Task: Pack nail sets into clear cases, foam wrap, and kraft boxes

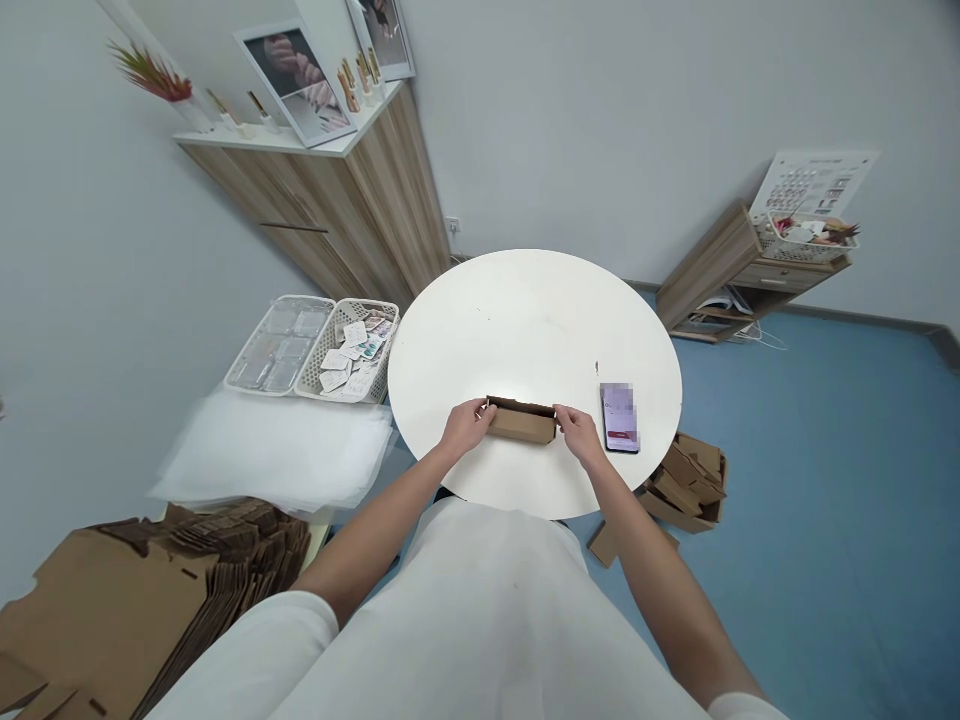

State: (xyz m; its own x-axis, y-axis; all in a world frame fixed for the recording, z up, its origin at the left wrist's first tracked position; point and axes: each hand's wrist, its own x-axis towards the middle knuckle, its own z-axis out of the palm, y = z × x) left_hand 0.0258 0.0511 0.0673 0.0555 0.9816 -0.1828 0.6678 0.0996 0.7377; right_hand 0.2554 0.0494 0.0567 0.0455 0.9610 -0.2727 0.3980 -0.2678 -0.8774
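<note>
Smooth, white, round table (525, 310) above a blue floor (825, 450); by the table's near edge is the box (521, 426), long, narrow, plain brown cardboard, open-topped; the left hand (466, 428) pinches its left end, the right hand (579, 435) its right end; toward the table's right edge lies a flat phone (619, 418), its screen text too small and blurred to read.
</note>
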